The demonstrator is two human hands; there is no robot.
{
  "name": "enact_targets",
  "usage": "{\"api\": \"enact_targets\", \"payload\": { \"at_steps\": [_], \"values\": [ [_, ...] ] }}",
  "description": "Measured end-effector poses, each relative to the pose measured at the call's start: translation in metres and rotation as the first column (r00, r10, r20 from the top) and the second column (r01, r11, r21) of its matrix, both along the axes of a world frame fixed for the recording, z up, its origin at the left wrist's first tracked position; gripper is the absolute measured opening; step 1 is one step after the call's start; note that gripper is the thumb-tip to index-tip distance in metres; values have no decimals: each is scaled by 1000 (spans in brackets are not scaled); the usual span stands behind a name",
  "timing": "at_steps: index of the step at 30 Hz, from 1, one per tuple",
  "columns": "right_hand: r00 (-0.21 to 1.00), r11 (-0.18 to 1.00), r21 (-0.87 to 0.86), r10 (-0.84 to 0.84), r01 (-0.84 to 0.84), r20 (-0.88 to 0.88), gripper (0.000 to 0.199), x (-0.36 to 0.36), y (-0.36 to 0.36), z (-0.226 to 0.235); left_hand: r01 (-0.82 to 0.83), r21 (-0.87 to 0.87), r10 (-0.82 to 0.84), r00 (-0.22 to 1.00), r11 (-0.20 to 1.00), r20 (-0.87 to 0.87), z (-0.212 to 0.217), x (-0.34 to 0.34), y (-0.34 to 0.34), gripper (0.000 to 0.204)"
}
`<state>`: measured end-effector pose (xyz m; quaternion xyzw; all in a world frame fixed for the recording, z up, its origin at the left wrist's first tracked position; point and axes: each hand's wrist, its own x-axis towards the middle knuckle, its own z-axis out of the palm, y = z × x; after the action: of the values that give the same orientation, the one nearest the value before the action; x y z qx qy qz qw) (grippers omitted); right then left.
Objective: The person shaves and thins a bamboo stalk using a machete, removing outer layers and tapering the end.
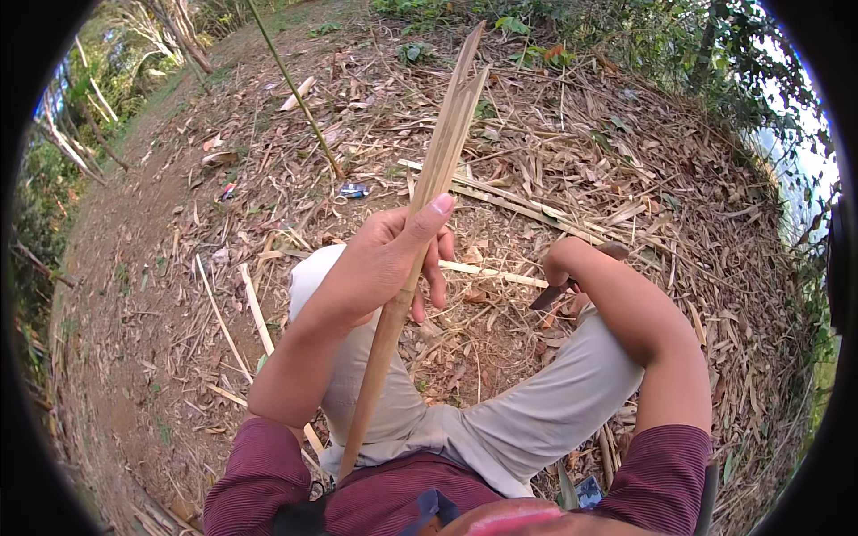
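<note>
The left hand (380, 255), just off the middle of the view toward 10 o'clock, is holding a split bamboo piece (438, 161), which is slanting from about 7 o'clock, by the shirt (371, 505), up to between 12 and 1 o'clock, where its end is parting into 2 prongs. The thumb is lying along the bamboo, while the lower fingers are hanging half uncurled, so the hold is looking light. The right hand (561, 259), at 3 o'clock, is bending inward over the knee of the trousers (545, 384) and seems to be closing around a dark knife (545, 298); the bent wrist is hiding most of its fingers, so how tightly it is gripping I cannot tell. The blade is resting well apart from the bamboo. A pale strip (496, 273) is lying between the 2 hands, and more strips (527, 212) are lying at 2 o'clock on the leaf litter (742, 295). Judging from this, the step in hand seems to be steadying or checking the bamboo between cuts; more cutting would be calling for a firmer left grip clear of the edge, with the right hand turning the blade toward the wood.
</note>
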<state>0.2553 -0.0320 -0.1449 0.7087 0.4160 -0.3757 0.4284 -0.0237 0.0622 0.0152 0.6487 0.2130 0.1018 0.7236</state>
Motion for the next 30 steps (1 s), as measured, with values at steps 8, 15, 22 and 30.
{"api": "enact_targets", "payload": {
  "at_steps": [8,15,22,30],
  "values": [
    [965,909,326,-229,260,-130,33,5,5,10,-140,138,131,989,980,75,-13,3,-5,53],
    [992,918,381,-80,110,-92,39,16,2,3,136,-10,-133,979,991,157,-13,0,-4,31],
    [987,878,452,-135,159,-84,45,9,8,18,175,-105,-153,969,979,193,-22,-22,9,30],
    [980,871,453,-137,189,-144,28,9,16,20,193,-128,-161,962,973,222,-24,-21,8,35]
  ]
}}
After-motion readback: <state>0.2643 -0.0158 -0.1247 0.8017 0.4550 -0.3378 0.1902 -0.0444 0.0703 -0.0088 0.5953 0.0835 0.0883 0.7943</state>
